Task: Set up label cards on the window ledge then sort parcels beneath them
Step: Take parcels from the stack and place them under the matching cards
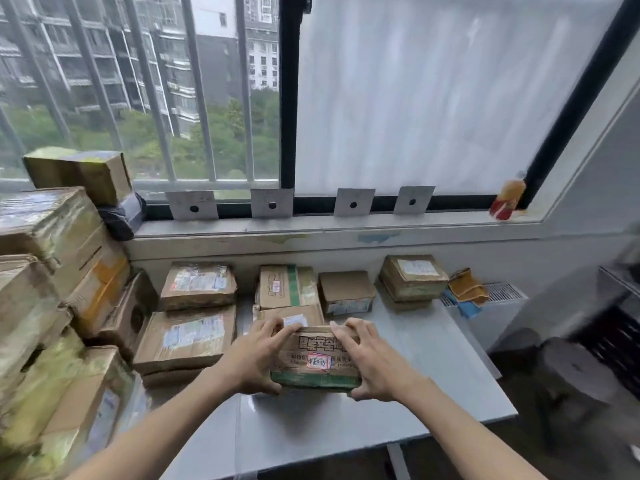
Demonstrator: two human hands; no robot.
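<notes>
Both hands hold a small cardboard parcel [317, 362] with green tape and a red-edged sticker, low over the grey table [398, 403]. My left hand [258, 355] grips its left side, my right hand [372, 362] its right side, fingers curled over the top edge. Several grey label cards lean on the window ledge [311, 225]: [192, 205], [272, 203], [354, 202], [414, 200]. Below them lie sorted parcels: two at the left [199, 285], [187, 339], a green-taped one [287, 285], a plain box [346, 292], a stacked pair [412, 277].
A tall pile of cardboard boxes [52, 289] fills the left side. A drink bottle [507, 199] stands at the ledge's right end. Yellow and blue cloths [465, 292] lie by the wall. Dark stools [571, 372] stand right of the table.
</notes>
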